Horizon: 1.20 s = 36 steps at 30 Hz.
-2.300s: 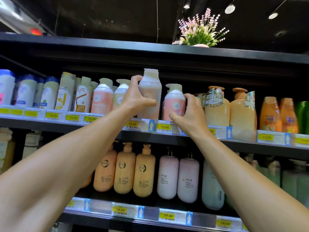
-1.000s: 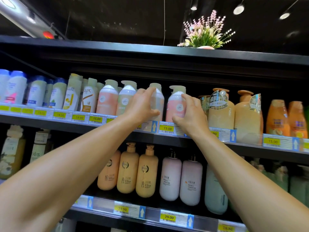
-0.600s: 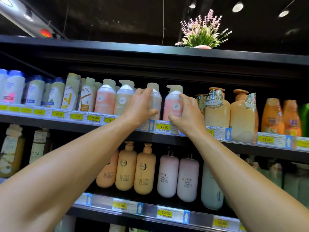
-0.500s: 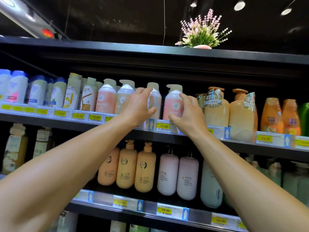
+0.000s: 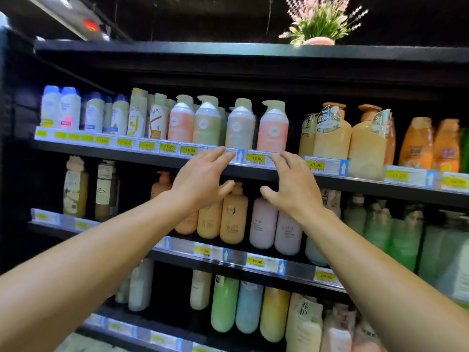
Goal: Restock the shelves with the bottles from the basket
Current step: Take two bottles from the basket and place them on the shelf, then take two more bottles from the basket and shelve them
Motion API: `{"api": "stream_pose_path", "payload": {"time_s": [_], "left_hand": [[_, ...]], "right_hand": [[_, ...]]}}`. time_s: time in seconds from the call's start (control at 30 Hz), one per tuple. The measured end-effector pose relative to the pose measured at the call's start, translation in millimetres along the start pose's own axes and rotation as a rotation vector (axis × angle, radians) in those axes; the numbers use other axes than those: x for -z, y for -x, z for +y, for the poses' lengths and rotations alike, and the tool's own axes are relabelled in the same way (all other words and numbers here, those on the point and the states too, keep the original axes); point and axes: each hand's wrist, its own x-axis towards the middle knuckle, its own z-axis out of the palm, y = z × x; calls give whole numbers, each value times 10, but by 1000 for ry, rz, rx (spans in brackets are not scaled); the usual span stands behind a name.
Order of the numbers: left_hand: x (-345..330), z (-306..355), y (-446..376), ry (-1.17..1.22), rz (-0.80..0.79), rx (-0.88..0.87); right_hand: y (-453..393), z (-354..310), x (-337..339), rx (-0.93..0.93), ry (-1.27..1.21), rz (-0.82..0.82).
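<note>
With the grey-green pump bottle (image 5: 239, 125) standing on the top shelf (image 5: 368, 177) at twelve o'clock, left hand (image 5: 200, 182) and right hand (image 5: 291, 186) hang slack-fingered and empty, probably between placements; the unseen basket supplies the next.

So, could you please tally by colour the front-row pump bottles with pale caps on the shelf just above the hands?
Pink pump bottles: 2
Green pump bottle: 1
Grey-and-peach pump bottle: 1
Total: 4
</note>
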Motion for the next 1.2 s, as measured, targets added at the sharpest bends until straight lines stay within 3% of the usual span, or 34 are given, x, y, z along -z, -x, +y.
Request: {"api": "stream_pose_path", "payload": {"time_s": [0.33,0.73,1.2], "left_hand": [[322,149,1254,118,-107,7],[712,549,2881,215,-374,-29],[386,2123,4418,382,-729,-85]], "right_hand": [[1046,-497,132,-33,53,-167],[2790,-1113,440,-140,58,-388],[5349,-637,926,-343,20,-701]]}}
